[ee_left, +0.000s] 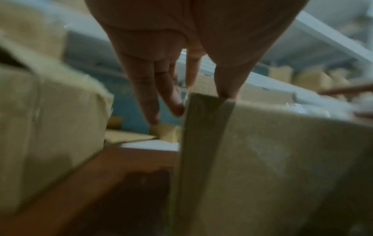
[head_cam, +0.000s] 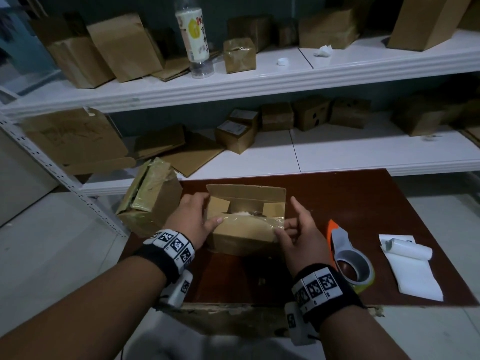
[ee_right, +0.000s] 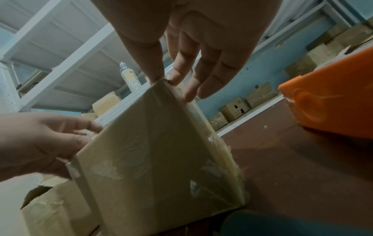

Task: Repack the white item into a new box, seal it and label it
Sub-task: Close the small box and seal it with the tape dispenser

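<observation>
A small cardboard box (head_cam: 244, 237) (ee_left: 282, 159) (ee_right: 151, 151) stands on the brown table (head_cam: 363, 198) with its top flaps up. The white item (head_cam: 242, 213) shows inside, under the near flap's taped edge. My left hand (head_cam: 201, 211) lies along the box's left end; its fingers (ee_left: 149, 95) are straight and its thumb presses on the near flap's left corner. My right hand (head_cam: 288, 228) pinches the near flap's right corner between thumb and fingers (ee_right: 177, 75).
A torn, taped old box (head_cam: 153, 201) sits just left of my left hand. An orange and grey tape dispenser (head_cam: 348, 258) (ee_right: 333, 103) and white label sheets (head_cam: 413, 268) lie to the right. White shelves (head_cam: 337, 152) with several cartons and a bottle (head_cam: 193, 35) stand behind.
</observation>
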